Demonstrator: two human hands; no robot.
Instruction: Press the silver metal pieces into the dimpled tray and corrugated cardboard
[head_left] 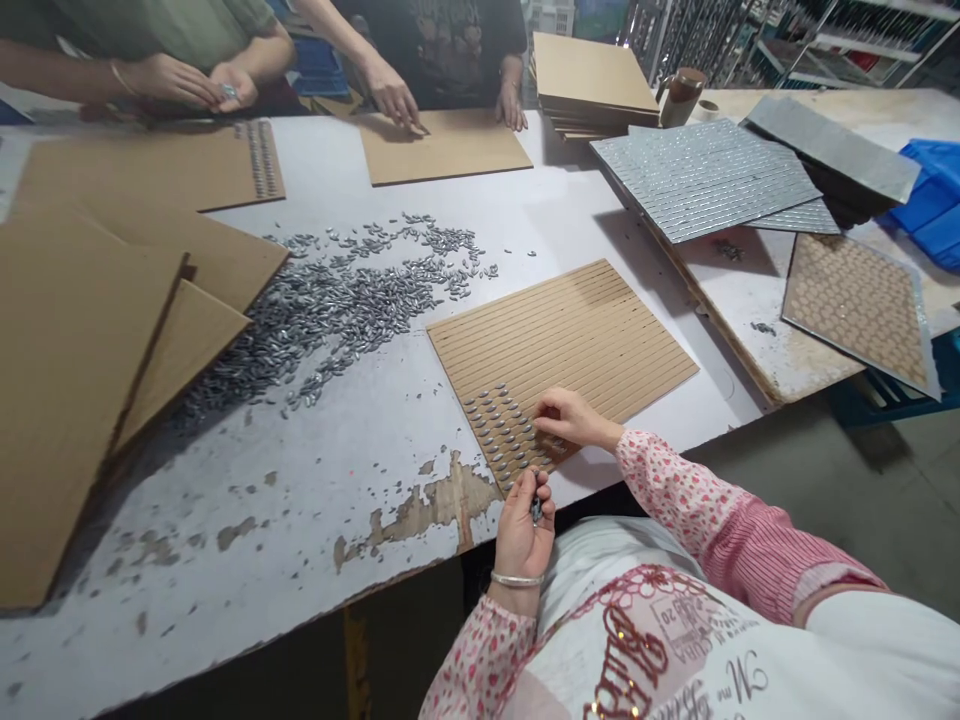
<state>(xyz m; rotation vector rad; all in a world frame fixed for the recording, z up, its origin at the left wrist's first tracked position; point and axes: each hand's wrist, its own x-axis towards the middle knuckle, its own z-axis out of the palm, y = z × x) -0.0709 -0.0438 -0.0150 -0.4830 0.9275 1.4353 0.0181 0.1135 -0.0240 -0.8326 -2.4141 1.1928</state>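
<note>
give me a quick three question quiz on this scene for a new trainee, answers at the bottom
1. Pick one: what does the wearer's left hand hold?
a) a mug
b) small grey pieces
c) a blue bin

2. True or false: small grey pieces cover the whole lined board.

3. Fill in the gap: in the picture, the loose pile lies to the ____ of the lined board.

Key
1: b
2: False; they sit on only part of the lined board, next to the wearer's right hand.
3: left
</note>
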